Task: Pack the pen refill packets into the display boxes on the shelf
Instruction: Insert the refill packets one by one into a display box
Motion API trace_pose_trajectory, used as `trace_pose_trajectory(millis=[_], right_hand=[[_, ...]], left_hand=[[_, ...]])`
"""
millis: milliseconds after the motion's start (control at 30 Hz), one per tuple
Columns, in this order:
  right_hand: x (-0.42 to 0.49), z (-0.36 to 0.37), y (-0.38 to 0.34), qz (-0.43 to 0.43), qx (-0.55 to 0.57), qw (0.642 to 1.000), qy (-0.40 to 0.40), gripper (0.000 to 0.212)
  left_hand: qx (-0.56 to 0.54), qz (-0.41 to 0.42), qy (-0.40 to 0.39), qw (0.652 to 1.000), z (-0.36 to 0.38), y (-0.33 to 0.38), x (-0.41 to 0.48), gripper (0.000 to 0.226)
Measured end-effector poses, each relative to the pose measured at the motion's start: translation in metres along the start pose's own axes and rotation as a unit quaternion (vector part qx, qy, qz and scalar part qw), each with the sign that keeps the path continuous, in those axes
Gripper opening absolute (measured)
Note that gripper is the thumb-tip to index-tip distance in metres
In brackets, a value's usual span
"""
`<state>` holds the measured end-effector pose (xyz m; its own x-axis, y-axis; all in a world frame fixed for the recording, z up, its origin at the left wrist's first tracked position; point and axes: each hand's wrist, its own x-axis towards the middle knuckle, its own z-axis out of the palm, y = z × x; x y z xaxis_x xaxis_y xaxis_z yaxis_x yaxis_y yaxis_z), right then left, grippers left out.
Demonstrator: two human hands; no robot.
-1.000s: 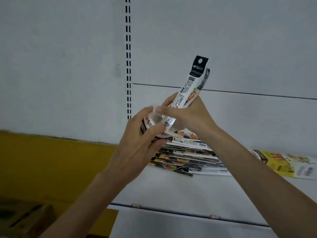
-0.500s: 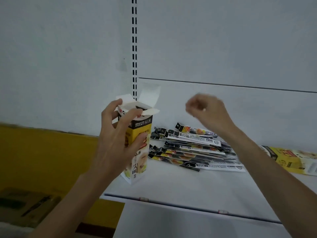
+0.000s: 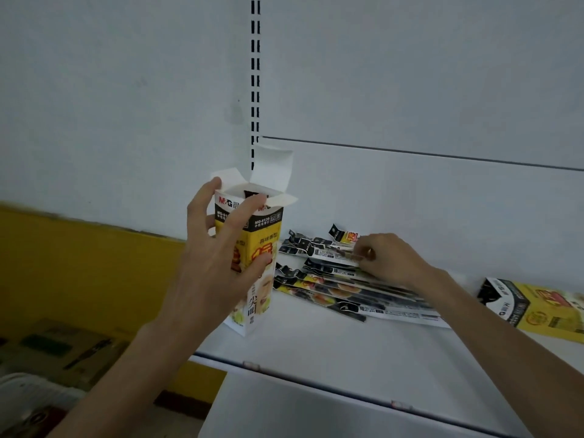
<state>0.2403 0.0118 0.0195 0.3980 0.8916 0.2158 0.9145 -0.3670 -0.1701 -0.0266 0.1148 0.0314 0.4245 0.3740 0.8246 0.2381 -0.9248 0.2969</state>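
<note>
Surface: a white metal shelf [image 3: 316,349] with a flat front lip that carries two small clear tag clips [image 3: 251,365].
Room: a plain white back panel [image 3: 410,90] with a black-slotted upright strip [image 3: 255,74] running down it. To the left is a mustard-yellow wall band [image 3: 79,263].
Task's things: an upright yellow, black and white cardboard display box [image 3: 264,245] stands on the shelf near its left end, top flaps open. A loose pile of long black, white and yellow pen refill packets [image 3: 347,292] lies flat just to its right, the near ends beside the box.
Left hand [image 3: 215,267]: wrapped round the display box, thumb at its upper left corner and fingers curled across the front face.
Right hand [image 3: 392,259]: resting on the pile, fingers bent down, with thumb and forefinger pinching the top packet [image 3: 322,249].
Inside the box: a dark packet end [image 3: 252,195] shows in the opening; how many are in there cannot be told.
Hidden: the left hand covers much of the box's print, and the right hand and forearm cover the far half of the pile.
Cut off: a second yellow and black display box [image 3: 543,306] lies flat at the right, well apart from the pile, and runs out of the picture.
Hard to make out: the small print on the packets is blurred.
Around: brown cardboard cartons [image 3: 63,349] sit below at the lower left, dim and soft.
</note>
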Motion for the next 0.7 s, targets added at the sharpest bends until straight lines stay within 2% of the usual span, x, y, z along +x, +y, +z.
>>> trace_pose_trajectory(millis=[100,200,333,433,500,600,700], right_hand=[[0.001,0.000,0.001,-0.030,0.014,0.999,-0.013,0.005],[0.002,0.001,-0.001,-0.039,0.001,0.998,-0.050,0.019],[0.004,-0.003,-0.003,-0.065,-0.079,0.994,-0.049,0.026],[0.002,-0.020,-0.006,-0.067,-0.021,0.997,-0.013,0.025],[0.001,-0.041,-0.014,-0.053,0.087,0.993,0.053,0.020],[0.001,-0.087,-0.041,-0.043,0.297,0.939,0.169,0.013],[0.000,-0.130,-0.072,-0.137,0.486,0.830,0.236,0.023]], left_hand=[[0.006,0.001,0.010,1.000,0.005,0.007,0.001,0.079],[0.015,0.021,-0.002,1.000,0.007,0.010,0.003,0.074],[0.047,0.048,-0.022,0.997,0.005,0.012,0.007,0.062],[0.078,0.003,-0.038,0.996,0.007,0.014,0.008,0.067],[0.090,-0.023,-0.036,0.995,0.009,0.017,0.007,0.074],[0.091,-0.013,-0.033,0.995,0.011,0.024,0.007,0.074],[0.073,0.010,-0.033,0.997,0.011,0.028,0.005,0.070]])
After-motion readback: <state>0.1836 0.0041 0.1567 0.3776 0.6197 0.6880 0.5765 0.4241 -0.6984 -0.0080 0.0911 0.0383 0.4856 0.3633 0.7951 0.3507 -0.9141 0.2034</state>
